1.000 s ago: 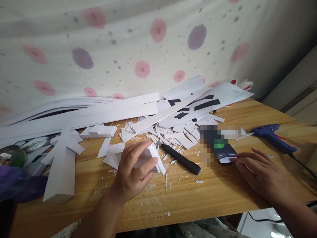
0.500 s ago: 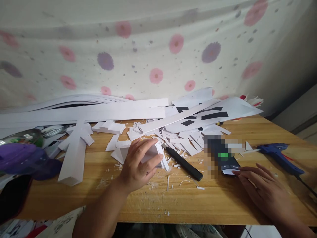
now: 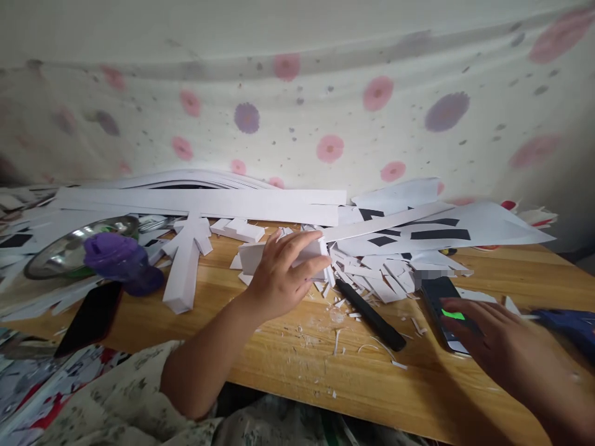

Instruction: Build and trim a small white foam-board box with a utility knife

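My left hand (image 3: 283, 275) grips a small white board box (image 3: 251, 257), its thumb and fingers spread over the near side and right edge. Part of that box is hidden behind the hand. Over the lower right of a dark smartphone (image 3: 434, 297) hovers my right hand (image 3: 506, 341), slightly blurred, with fingers stretched out and nothing held. A green patch glows on the phone's screen beside its fingertips; whether they touch the glass I cannot tell. Between the hands lies a black-handled cutter (image 3: 372, 316), its tip among white offcuts (image 3: 372, 279).
A white square post with side pieces (image 3: 181, 279) lies to the left. Near it are a purple cup (image 3: 123, 263), a metal bowl (image 3: 65, 248) and another dark phone (image 3: 90, 316). Long white strips (image 3: 199, 204) line the back. A blue glue gun (image 3: 569, 325) sits far right.
The view has swung left, so the table's contents appear farther right. My right hand has moved from the phone's bottom edge up over its screen. My left hand keeps its grip on the box.
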A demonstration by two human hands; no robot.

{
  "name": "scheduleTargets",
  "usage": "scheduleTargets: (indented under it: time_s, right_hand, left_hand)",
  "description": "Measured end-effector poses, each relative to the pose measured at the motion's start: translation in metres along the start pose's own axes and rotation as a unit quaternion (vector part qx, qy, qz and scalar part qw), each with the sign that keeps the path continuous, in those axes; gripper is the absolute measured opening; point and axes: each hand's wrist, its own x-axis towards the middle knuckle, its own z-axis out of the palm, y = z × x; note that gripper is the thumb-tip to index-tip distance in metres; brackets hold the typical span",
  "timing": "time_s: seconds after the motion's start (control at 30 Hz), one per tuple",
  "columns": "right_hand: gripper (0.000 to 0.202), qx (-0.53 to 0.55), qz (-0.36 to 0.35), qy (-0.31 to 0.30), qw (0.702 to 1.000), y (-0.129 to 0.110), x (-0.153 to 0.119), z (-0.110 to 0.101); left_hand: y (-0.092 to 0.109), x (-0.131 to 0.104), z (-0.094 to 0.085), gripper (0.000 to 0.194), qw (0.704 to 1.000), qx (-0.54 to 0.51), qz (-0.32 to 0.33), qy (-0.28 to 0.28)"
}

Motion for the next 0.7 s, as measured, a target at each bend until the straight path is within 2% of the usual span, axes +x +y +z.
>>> scheduleTargets:
  time_s: [0.1,0.2,0.27,0.37,0.43,0.5,0.6,0.7]
  right_hand:
    - [0.032,0.046,-0.027,-0.082,0.995,-0.034,0.036,0.018]
    - [0.037,0.036,-0.011,-0.171,0.985,-0.064,0.056,0.038]
    - [0.043,0.040,0.009,-0.215,0.976,-0.074,0.060,0.046]
    - [0.048,0.058,0.023,-0.250,0.966,-0.080,0.063,0.046]
    - [0.050,0.098,0.024,-0.251,0.963,-0.079,0.065,0.040]
    - [0.047,0.205,0.018,-0.237,0.949,-0.077,0.070,0.031]
    - [0.043,0.427,0.037,-0.191,0.883,-0.076,0.081,0.013]
    - [0.053,0.550,0.088,-0.114,0.823,-0.080,0.097,-0.006]
  left_hand:
    - [-0.005,0.003,0.004,0.049,0.999,-0.020,-0.020,0.022]
    - [-0.011,-0.002,0.008,0.048,0.998,-0.044,-0.042,0.033]
    - [-0.014,-0.007,0.010,0.047,0.996,-0.056,-0.051,0.044]
    - [-0.020,-0.015,0.012,0.046,0.994,-0.068,-0.068,0.059]
    - [-0.024,-0.019,0.013,0.046,0.992,-0.072,-0.079,0.060]
    - [-0.027,-0.022,0.013,0.046,0.992,-0.072,-0.083,0.058]
    - [-0.028,-0.023,0.012,0.045,0.993,-0.067,-0.079,0.064]
    - [-0.029,-0.023,0.010,0.043,0.991,-0.073,-0.080,0.074]
